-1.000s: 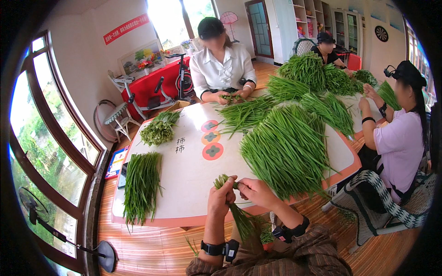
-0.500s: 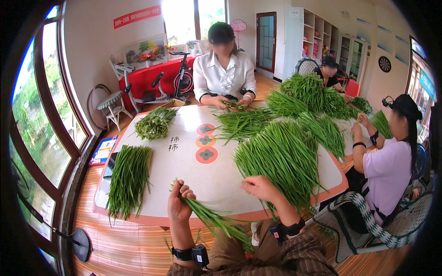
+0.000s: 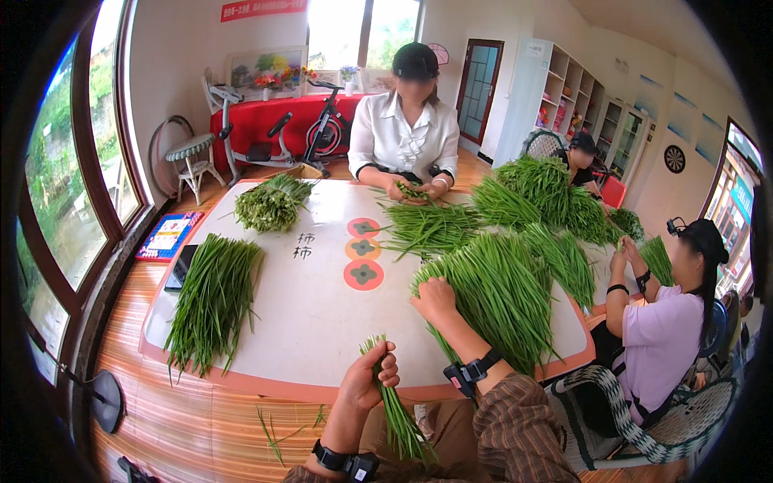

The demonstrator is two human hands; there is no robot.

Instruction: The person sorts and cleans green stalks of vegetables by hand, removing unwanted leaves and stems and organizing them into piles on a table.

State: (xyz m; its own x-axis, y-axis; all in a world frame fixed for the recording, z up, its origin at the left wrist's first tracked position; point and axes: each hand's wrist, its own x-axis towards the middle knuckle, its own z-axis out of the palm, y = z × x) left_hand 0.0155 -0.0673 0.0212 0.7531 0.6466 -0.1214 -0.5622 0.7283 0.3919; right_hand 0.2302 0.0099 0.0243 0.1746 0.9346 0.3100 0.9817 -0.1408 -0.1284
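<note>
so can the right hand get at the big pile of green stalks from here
Likely yes: the right hand is at the left edge of the big pile, with nothing visible between them.

A: anyone make out what the right hand [image 3: 437, 299] has? its fingertips are hard to see by the pile [image 3: 503, 298]

B: nope, can't tell. left hand [image 3: 362, 381] covers part of its bunch [image 3: 402, 424] too

A: phone [image 3: 179, 274] is partly hidden by the left stack [image 3: 215, 298], and the far worker [image 3: 582, 172] is mostly behind the heap [image 3: 535, 190]

B: yeah, plus faces [image 3: 416, 84] are blurred, the banner [image 3: 262, 10] is clipped up top, and something black [image 3: 135, 471] gets cut off at the bottom edge, no clue what
</note>
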